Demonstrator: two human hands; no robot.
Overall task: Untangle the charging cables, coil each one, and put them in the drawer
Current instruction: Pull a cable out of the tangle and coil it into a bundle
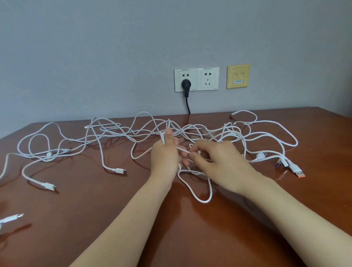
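Several white charging cables lie tangled across the far half of a brown wooden table. My left hand grips a cable strand that runs up past its thumb. My right hand pinches a white strand between thumb and fingertips, close beside the left hand. A loop of cable hangs down between my wrists onto the table. Loose plug ends lie at the left, centre-left and right, one with an orange tip. No drawer is in view.
On the grey wall behind are a double socket with a black plug and cord dropping behind the table, and a yellow data port plate. Another white cable end lies at the table's left edge.
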